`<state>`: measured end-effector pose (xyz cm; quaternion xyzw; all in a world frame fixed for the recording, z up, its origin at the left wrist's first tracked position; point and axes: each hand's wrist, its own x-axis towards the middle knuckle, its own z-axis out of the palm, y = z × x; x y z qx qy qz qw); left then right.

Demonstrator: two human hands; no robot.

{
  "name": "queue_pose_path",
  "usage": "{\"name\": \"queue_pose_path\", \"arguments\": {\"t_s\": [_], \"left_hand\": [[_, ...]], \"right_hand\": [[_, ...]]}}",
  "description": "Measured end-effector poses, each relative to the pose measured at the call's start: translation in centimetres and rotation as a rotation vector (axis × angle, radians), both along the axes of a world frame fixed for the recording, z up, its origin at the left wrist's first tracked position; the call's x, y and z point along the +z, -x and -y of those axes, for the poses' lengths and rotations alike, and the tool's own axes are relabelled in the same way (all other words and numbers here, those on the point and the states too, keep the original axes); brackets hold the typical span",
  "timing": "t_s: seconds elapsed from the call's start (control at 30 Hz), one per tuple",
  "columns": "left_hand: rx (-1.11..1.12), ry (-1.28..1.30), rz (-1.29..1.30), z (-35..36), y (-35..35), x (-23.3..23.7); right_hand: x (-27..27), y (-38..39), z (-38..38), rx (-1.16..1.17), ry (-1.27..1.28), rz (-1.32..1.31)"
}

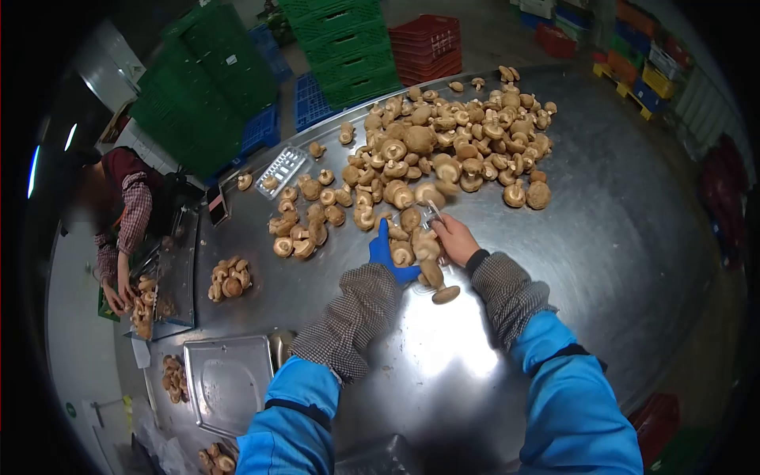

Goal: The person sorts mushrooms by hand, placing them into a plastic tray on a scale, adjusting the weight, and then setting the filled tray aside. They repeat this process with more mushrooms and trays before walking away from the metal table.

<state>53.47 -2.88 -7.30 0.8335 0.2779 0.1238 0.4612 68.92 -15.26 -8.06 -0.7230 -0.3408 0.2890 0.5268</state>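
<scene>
My left hand [389, 255], in a blue glove, cups several shiitake mushrooms [402, 253], thumb raised on one side and fingers bent beneath them. Close to its right, my bare right hand [454, 239] is closed on the edge of what looks like a clear plastic tray [433, 212], mostly hidden by mushrooms. Between and below the hands, several mushrooms look blurred, one with its cap [446, 295] tipped down. Just beyond both hands spreads a large shiitake pile [467, 131]. A smaller group of mushrooms [305, 229] lies to the left.
The metal table [609, 237] carries a clear plastic tray [283, 170], a phone [216, 203], a metal tray [229, 380] and small mushroom heaps [230, 279]. At left, another person [131, 198] handles mushrooms. Green crates [340, 47] and red crates [426, 47] stand behind.
</scene>
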Motion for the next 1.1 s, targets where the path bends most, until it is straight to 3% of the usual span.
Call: {"name": "queue_pose_path", "arguments": {"t_s": [0.03,0.13,0.23,0.27,0.37,0.4,0.5,0.63,0.7,0.77,0.83,0.9,0.97,1.0,1.1], "left_hand": [[0.029,0.029,-0.020,0.4,0.7,-0.1],[0.116,0.112,-0.080,2.4,2.4,0.4],[0.146,-0.184,0.003,5.4,4.8,1.5],[0.120,-0.224,0.038,7.1,5.8,3.3],[0.107,-0.110,-0.253,10.5,8.0,8.5],[0.092,-0.168,-0.244,11.5,8.8,9.1],[-0.015,-0.290,0.014,12.1,12.1,9.9],[0.194,0.078,0.241,12.2,16.5,11.8],[0.347,0.356,0.247,9.4,17.9,9.6],[0.370,0.591,0.214,5.9,18.9,5.3],[0.311,0.563,0.099,6.1,20.3,7.7],[0.247,0.296,-0.076,8.0,22.4,11.4],[0.243,0.239,-0.016,6.3,25.2,9.3],[0.217,0.257,0.041,5.5,26.7,9.2],[0.096,0.473,0.181,2.1,31.3,8.8]], "right_hand": [[1.5,1.4,0.7,-0.025,0.070,-0.268],[-4.6,3.6,0.8,-0.135,-0.194,-0.053],[0.6,8.7,3.5,-0.290,-0.219,-0.753],[3.4,10.4,4.6,-0.309,-0.152,-0.848],[0.0,13.6,5.0,-0.368,-0.224,-0.861],[1.1,14.5,5.8,-0.345,-0.240,-0.876],[1.6,16.2,7.1,-0.339,-0.280,-0.848],[4.2,19.0,8.6,-0.363,-0.321,-0.828],[7.4,21.4,9.2,-0.391,-0.299,-0.763],[5.3,23.1,8.1,-0.355,-0.301,-0.661],[5.7,25.7,7.6,-0.346,-0.296,-0.509],[7.4,28.3,7.7,-0.272,-0.346,-0.474],[6.6,30.4,7.5,-0.202,-0.302,-0.208],[6.2,31.0,7.6,-0.169,-0.278,-0.075],[13.4,31.3,10.8,0.163,0.241,0.054]]}}
